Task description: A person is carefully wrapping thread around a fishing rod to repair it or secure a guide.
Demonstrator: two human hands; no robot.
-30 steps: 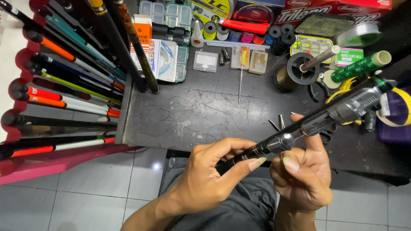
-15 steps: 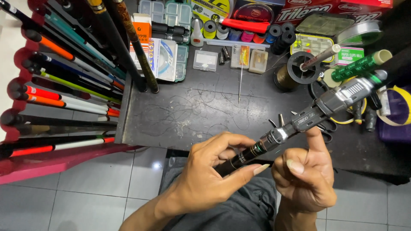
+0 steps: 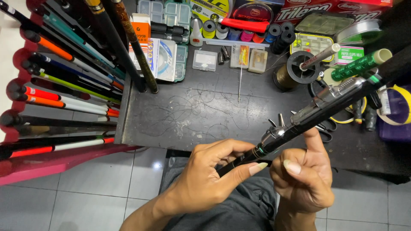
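Observation:
A black fishing rod (image 3: 308, 117) with a metal reel seat runs diagonally from the lower middle up to the right edge. My left hand (image 3: 205, 179) grips its lower end between thumb and fingers. My right hand (image 3: 304, 175) is under the rod just right of the left; its index finger points up against the rod and the thumb is folded in front. Both hands are above my lap, at the near edge of a dark worktable (image 3: 192, 111).
A red rack (image 3: 55, 85) at the left holds several rods lying side by side. Two dark rods (image 3: 137, 55) lean on the table's left. Tackle boxes (image 3: 165, 13), thread spools (image 3: 295, 70), small bottles and scissors crowd the table's back and right. Grey floor tiles lie below.
The rod has slid up and to the right through my hands. My right index finger has straightened up against it, and my left hand has shifted slightly along the shaft.

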